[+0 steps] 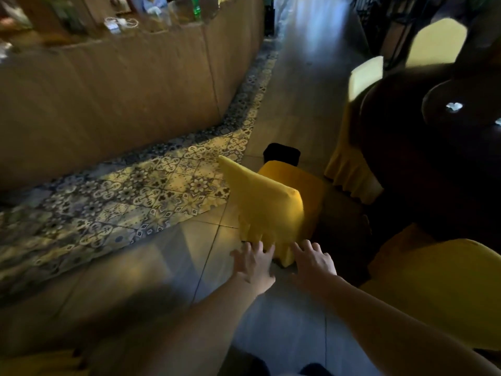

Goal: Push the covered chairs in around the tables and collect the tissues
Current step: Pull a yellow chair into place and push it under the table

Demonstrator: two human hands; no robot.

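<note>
We reach both hands, left hand (pixel 253 263) and right hand (pixel 313 260), fingers spread, toward the yellow chair (pixel 267 210); press evenly, sliding it right toward the tabletop (pixel 406 147).

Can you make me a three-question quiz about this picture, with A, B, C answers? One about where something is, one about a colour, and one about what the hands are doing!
1. Where is the white tissue?
A. on the dark round table
B. on the floor
C. in a hand

2. What colour is the cover of the chair in front of the hands?
A. red
B. yellow
C. blue

3. How are the two hands?
A. closed in fists
B. holding a cup
C. open, fingers spread

Answers:
1 A, the tissue lies at the table's middle.
2 B, its cloth is bright yellow.
3 C, the left hand and right hand reach toward the chair's back with fingers spread.
</note>
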